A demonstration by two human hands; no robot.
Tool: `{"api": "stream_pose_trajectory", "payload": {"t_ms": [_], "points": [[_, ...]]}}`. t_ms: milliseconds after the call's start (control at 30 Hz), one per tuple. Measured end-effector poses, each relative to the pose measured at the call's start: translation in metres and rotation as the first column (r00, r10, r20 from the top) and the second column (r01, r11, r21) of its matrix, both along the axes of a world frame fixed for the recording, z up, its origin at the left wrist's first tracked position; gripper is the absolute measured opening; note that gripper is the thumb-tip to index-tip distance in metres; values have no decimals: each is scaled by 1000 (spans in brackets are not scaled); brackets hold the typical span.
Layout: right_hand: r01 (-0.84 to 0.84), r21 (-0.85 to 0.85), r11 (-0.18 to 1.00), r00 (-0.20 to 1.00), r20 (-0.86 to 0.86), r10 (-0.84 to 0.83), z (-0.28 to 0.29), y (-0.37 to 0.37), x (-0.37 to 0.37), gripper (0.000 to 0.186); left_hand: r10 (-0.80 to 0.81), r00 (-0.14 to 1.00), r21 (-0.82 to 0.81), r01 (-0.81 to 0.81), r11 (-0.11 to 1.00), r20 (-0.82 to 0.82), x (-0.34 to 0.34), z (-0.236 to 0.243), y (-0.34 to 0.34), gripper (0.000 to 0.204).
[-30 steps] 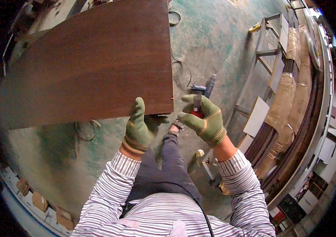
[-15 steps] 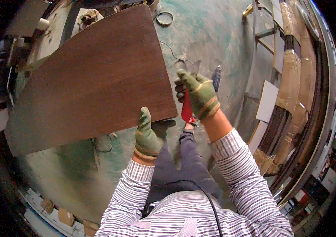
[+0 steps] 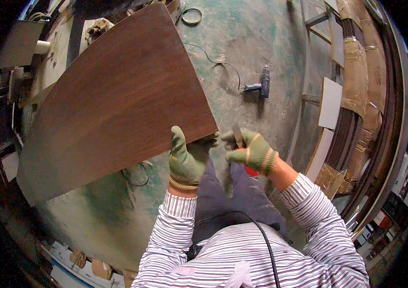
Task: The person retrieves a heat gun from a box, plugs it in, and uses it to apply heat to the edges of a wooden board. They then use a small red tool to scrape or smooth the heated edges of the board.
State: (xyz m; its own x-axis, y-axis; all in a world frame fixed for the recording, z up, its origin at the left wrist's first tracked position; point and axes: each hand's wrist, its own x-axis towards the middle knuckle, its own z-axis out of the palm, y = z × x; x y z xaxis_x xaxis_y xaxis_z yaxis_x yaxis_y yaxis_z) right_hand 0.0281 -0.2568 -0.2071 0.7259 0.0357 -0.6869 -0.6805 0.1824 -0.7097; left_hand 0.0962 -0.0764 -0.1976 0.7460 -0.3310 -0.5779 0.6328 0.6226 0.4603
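Note:
A large dark brown wood-grain board [image 3: 122, 96] with one curved edge slants across the left half of the head view. My left hand [image 3: 187, 161], in a green glove, grips its near right corner, thumb on the top face and fingers beneath. Just right of that corner, my gloved right hand [image 3: 254, 151] is closed around a red-handled tool [image 3: 251, 171]. Its flat metal blade [image 3: 237, 134] sticks up past my fingers, apart from the board. Most of the handle is hidden by the glove.
A dark corded pistol-shaped power tool [image 3: 264, 82] lies on the worn green floor beyond my right hand. Farther off is a ring-shaped coil [image 3: 191, 17]. Along the right stand a metal frame [image 3: 306, 57], white panels [image 3: 331, 103] and cardboard-wrapped stock [image 3: 355, 77].
My right hand has come nearer to me and slightly right, bringing the red-handled tool with it. The power tool on the floor shows fully now. My left hand keeps its hold on the board.

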Motion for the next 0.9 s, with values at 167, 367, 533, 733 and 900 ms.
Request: {"api": "stream_pose_trajectory", "payload": {"t_ms": [167, 367, 533, 733, 900], "points": [[224, 174, 959, 959, -214, -185, -9, -19, -41, 40, -9, 1000, 15, 10, 1000, -16, -2, -4, 1, 66], [491, 455, 743, 846, -451, -284, -11, -23, -34, 42, -64, 998, 36, 64, 997, 4, -3, -12, 8, 68], [468, 445, 763, 852, -456, -257, -17, -24, -49, 42, -23, 1000, 70, 23, 997, 5, -3, -14, 7, 64], [420, 488, 765, 876, -437, -203, -30, -11, -76, 47, 35, 998, -54, -33, 998, 51, -5, -24, 12, 55], [498, 412, 763, 804, -549, -228, -2, -4, -103, 62, 101, 989, -59, -96, 994, 104, 3, -29, 12, 63]]}}
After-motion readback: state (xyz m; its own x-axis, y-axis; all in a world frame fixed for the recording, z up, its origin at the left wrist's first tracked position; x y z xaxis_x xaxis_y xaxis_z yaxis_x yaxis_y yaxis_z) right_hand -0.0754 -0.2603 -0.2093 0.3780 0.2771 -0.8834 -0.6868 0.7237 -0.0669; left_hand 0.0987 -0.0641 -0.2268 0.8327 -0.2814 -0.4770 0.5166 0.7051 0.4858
